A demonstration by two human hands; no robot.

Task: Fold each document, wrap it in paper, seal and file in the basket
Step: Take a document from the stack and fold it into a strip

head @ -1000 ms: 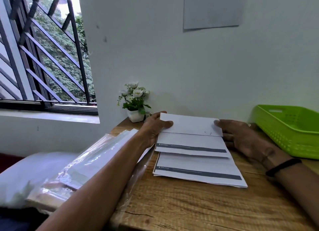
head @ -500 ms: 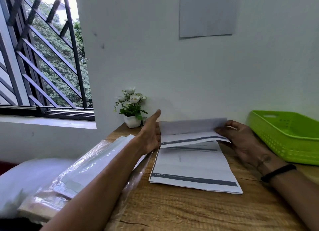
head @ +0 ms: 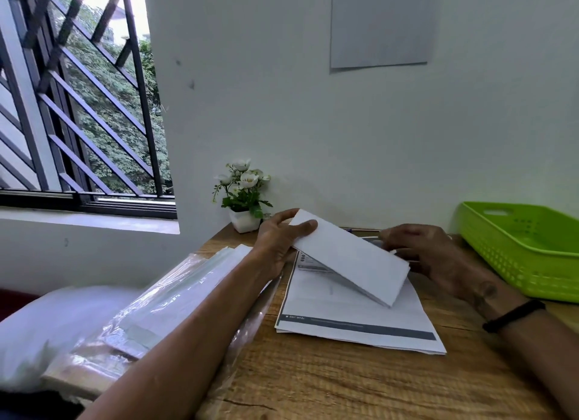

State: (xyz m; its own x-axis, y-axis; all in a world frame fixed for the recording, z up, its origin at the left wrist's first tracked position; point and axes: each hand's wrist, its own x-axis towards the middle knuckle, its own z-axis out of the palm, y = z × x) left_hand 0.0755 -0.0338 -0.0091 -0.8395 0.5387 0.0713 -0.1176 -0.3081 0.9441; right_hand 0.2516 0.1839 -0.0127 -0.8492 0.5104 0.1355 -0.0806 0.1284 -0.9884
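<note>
Now the folded document (head: 351,256) is lifted off the stack of documents (head: 360,322) on the table (head: 313,385), tilted, left end high and right end dipping toward the stack. Left hand (head: 279,241) grips the upper left corner: thumb on the near face, fingers (head: 282,217) curled behind the edge. Right hand (head: 429,250) sits behind the document's right end; its fingers look loosely curled toward the paper but the fingertips are hidden by the sheet and blurred, so cannot tell if it pinches the document or just hovers near.

Step in hand, as I judge it: fold done, document being carried over to get wrapped. Wrapping material looks like the pile of clear sleeves (head: 163,300) left of the stack, partly under the left forearm. To do it well: keep the fold shut with thumb pressure on the open edge so the layers don't spring apart, bring the right hand to support the low end so it doesn't sag or drag on the stack below, and lay it squarely on one wrapper, edges parallel, before closing. Avoid dragging up the top sheet of the stack with it.

Green basket (head: 517,250) stands at the far right of the table, well apart from the document; what's inside it isn't visible from this angle. A small potted flower (head: 244,194) sits by the wall behind the left hand.
</note>
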